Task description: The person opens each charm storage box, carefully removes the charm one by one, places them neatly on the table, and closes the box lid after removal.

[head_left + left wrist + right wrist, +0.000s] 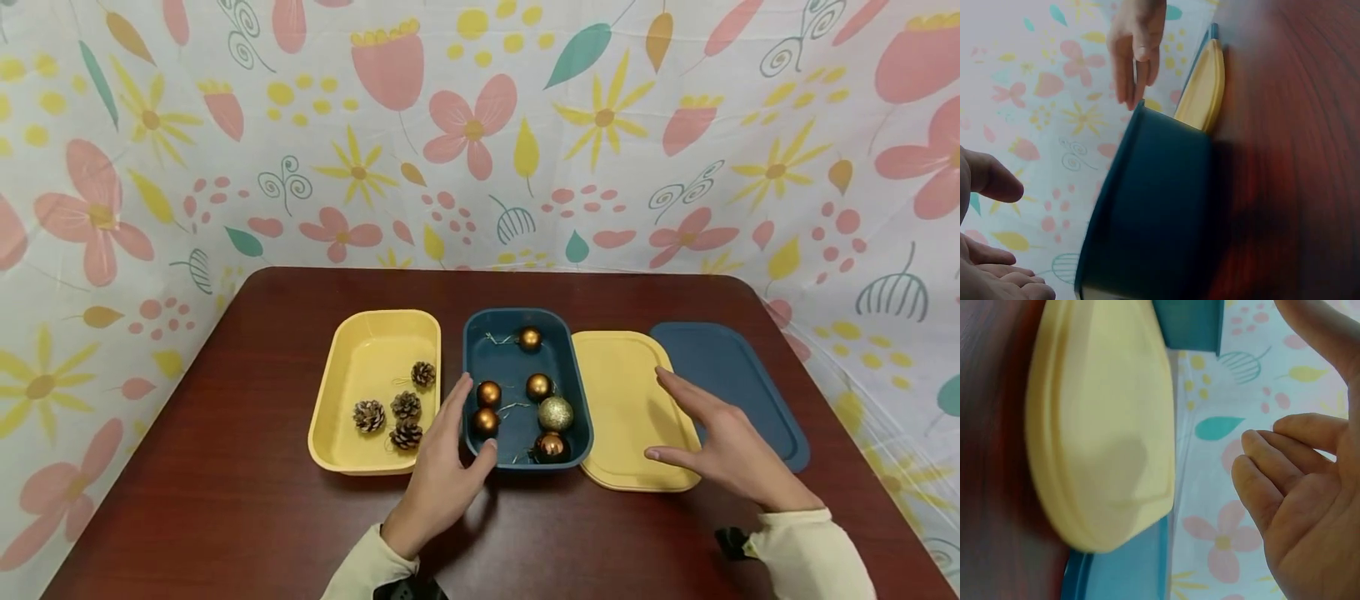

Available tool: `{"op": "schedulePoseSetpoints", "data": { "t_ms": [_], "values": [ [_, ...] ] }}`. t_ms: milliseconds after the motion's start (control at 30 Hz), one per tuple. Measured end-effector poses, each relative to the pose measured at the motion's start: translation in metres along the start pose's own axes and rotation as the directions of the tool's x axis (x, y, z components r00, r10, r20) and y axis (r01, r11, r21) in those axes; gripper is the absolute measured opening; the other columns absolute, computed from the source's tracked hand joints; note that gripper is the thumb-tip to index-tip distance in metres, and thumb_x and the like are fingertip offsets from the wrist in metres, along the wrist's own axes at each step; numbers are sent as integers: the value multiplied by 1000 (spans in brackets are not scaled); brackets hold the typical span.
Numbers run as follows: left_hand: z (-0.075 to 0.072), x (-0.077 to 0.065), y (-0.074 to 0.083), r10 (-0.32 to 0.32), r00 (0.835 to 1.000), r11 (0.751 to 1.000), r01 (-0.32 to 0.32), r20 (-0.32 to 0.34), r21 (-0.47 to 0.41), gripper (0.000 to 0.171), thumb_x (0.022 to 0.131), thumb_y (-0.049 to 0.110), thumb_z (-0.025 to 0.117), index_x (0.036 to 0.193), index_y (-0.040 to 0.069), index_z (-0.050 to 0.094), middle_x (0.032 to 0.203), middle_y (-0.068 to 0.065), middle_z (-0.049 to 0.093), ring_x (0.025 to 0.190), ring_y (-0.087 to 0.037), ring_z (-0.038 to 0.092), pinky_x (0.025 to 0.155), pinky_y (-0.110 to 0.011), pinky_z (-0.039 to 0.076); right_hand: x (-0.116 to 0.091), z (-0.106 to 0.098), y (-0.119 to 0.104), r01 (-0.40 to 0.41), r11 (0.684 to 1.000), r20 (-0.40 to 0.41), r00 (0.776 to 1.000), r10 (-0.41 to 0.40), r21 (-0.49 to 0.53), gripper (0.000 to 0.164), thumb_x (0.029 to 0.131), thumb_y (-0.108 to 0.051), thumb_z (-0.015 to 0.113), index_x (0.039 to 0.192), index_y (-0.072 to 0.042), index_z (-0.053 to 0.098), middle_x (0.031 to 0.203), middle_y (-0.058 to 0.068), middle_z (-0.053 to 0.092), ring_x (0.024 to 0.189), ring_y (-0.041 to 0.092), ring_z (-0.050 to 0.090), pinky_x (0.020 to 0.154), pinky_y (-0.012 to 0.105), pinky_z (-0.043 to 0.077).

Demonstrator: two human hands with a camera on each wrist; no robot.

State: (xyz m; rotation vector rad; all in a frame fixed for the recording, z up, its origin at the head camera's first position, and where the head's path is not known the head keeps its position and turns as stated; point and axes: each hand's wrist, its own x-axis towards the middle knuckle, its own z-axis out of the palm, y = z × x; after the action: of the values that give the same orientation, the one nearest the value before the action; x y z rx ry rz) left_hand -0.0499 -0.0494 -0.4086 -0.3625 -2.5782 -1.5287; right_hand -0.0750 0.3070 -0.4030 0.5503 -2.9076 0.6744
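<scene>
In the head view my left hand (447,471) hovers over the gap between a yellow box (341,442) and a dark blue box (517,321), its fingers extended and holding nothing. Several pinecones (369,416) lie in the yellow box. Inside the blue box are several bronze ball ornaments (529,338) and a gold glitter ball (555,413), some with thin hanging strings. Above the right part of a yellow lid (622,408) is my right hand (738,446), fingers relaxed and spread from the thumb, with nothing in it. The right wrist view shows that hand apart from the lid.
A dark blue lid (735,375) lies at the right, partly under the yellow lid. Everything rests on a dark reddish-brown table (202,467). Behind and beside it hangs a white cloth (480,217) printed with flowers.
</scene>
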Motion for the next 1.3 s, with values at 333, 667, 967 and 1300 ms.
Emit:
{"op": "schedulePoseSetpoints", "data": {
  "t_ms": [333,667,967,1300],
  "values": [
    [8,-4,-9,-30,999,999,29,-29,-15,81,88,15,66,159,12,28,168,-3,24,153,-24,29,123,-51,30,18,0,-26,48,998,-19,999,-47,40,104,75,-44,87,160,-26,29,155,15,47,134,43,52,94,60,50],
    [16,-7,-15,-39,998,998,36,-55,-53,81,87,15,66,159,12,29,167,-7,26,153,-24,30,121,-54,31,39,6,-50,111,987,4,994,-112,119,96,81,-40,83,159,-24,30,158,12,45,138,39,51,100,57,51],
    [17,-11,-19,-38,996,999,35,-76,-34,78,87,14,66,157,9,33,165,-7,31,150,-27,35,120,-53,33,50,20,-75,133,968,19,990,-141,213,88,83,-26,84,157,-23,36,158,10,44,137,34,53,102,51,52],
    [-1,-12,-15,2,988,997,-14,-152,-77,78,86,5,68,156,8,34,163,-10,35,150,-26,35,119,-46,35,60,36,-103,185,934,7,981,-196,305,84,83,-24,83,155,-21,39,157,6,47,137,25,55,103,46,53]
  ]
}}
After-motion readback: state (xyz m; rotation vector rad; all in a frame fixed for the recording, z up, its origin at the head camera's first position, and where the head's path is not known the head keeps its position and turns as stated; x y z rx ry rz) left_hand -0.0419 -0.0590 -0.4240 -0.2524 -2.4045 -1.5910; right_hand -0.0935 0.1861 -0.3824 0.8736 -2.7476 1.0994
